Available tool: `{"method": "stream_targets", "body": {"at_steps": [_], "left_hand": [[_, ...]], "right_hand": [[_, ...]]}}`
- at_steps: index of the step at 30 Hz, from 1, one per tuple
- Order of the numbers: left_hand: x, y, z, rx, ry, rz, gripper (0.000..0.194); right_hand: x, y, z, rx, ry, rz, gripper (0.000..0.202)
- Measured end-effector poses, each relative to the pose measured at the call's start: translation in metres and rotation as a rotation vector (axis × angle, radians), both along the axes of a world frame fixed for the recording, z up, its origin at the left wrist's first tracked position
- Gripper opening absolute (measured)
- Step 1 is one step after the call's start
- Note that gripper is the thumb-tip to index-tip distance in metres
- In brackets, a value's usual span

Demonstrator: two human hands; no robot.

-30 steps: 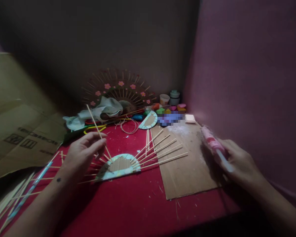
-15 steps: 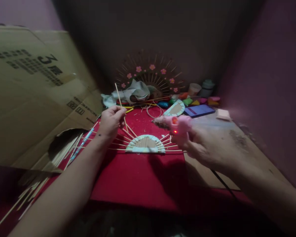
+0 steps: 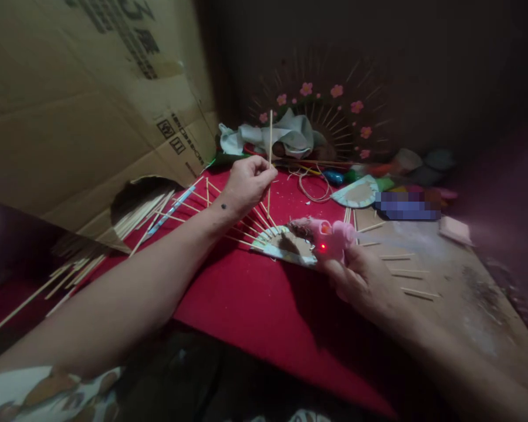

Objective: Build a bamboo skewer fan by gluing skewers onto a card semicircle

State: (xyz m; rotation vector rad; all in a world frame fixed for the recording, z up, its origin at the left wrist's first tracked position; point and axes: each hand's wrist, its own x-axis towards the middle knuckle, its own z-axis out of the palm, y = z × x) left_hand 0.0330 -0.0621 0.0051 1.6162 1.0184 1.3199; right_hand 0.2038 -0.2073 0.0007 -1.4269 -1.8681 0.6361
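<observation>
Head view: right hand (image 3: 367, 284) grips glue gun (image 3: 338, 239), nearer half-disc (image 3: 278, 251); left hand (image 3: 250, 183) pinches stick (image 3: 271, 136).

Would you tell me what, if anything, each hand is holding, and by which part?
The left hand pinches a thin stick near its middle, and the right hand grips a pink glue gun by its handle.

Half-round piece with sticks on the desk, other things behind it

The half-round piece (image 3: 270, 251) lies on the desk (image 3: 242, 305), with thin sticks (image 3: 247, 221) spreading from it. The carton (image 3: 92, 111) stands at the left, the board (image 3: 449, 287) lies at the right. Behind are the string loop (image 3: 315, 186) and, farther back, the big fan (image 3: 334, 126).
</observation>
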Motion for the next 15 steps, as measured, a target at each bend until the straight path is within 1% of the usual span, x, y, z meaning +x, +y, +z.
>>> {"method": "stream_targets", "body": {"at_steps": [5,7,11,15], "left_hand": [[-0.0018,0.0057,-0.0042,0.155,0.039,0.054,0.014],[-0.0021,0.0072,-0.0058,0.2,0.059,0.081,0.014],[-0.0018,0.0081,-0.0073,0.218,0.088,0.104,0.014],[-0.0011,0.0078,-0.0071,0.207,0.099,0.099,0.014]], "right_hand": [[-0.0022,0.0009,-0.0017,-0.027,-0.012,-0.003,0.034],[-0.003,-0.0003,-0.0013,-0.043,-0.021,-0.013,0.032],[-0.0034,-0.002,-0.0018,-0.053,-0.079,-0.066,0.03],[-0.0015,-0.001,-0.0053,-0.031,-0.101,-0.08,0.03]]}}
